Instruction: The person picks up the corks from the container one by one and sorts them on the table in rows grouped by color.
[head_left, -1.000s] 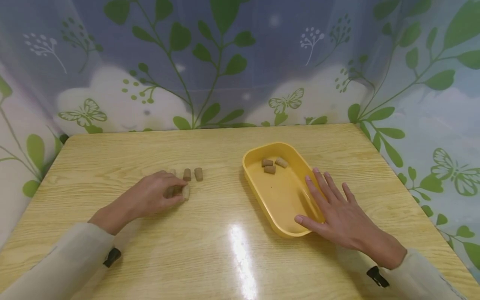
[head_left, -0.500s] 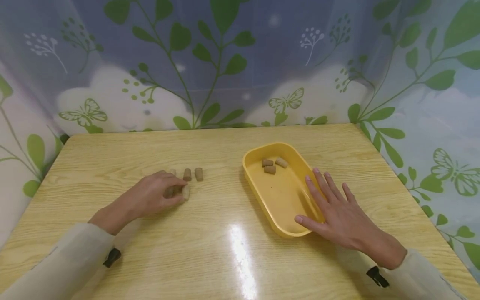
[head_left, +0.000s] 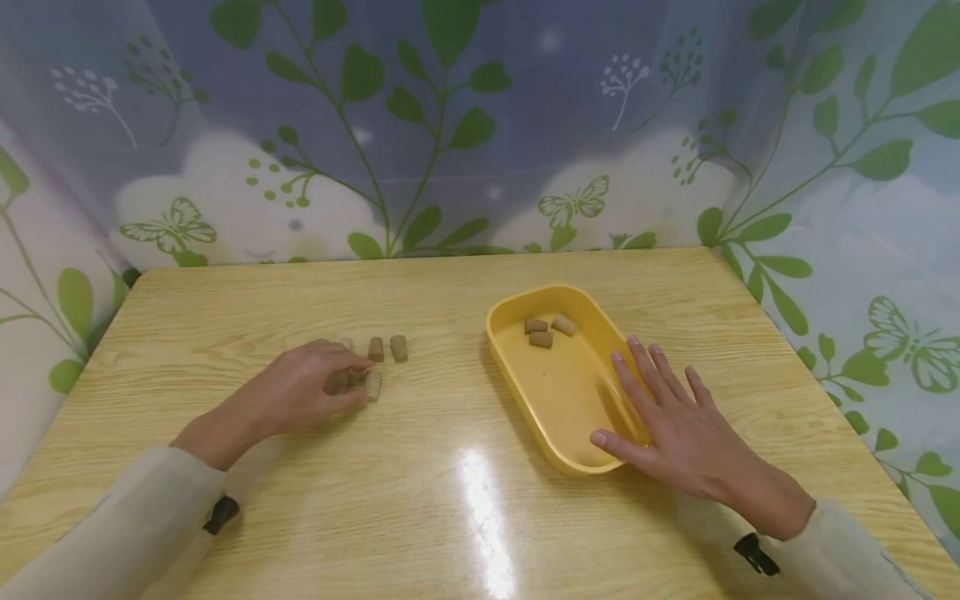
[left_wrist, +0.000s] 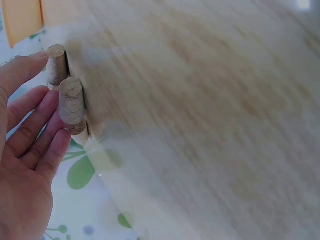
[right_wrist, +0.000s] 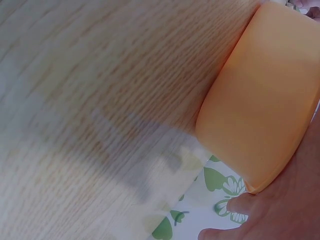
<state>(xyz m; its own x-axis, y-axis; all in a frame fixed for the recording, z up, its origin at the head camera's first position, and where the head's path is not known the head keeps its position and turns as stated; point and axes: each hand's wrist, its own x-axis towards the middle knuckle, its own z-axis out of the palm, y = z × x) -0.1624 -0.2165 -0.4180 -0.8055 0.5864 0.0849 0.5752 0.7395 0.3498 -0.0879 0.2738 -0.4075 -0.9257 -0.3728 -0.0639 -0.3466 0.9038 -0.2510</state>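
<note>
My left hand lies beside a group of short brown corks on the left of the table. Its thumb and fingers are loosely bent around a pale cork, with no firm pinch visible. In the left wrist view, the thumb tip touches or nearly touches one upright cork, and the fingertips lie beside a nearer cork. Two more corks stand just beyond, one darker and one lighter; others are partly hidden by the hand. My right hand rests with spread fingers over the right rim of a yellow tray.
Inside the tray, at its far end, lie three corks. The wooden table has rounded far corners and meets a leaf-patterned curtain at the back. A bright reflection shows near its front.
</note>
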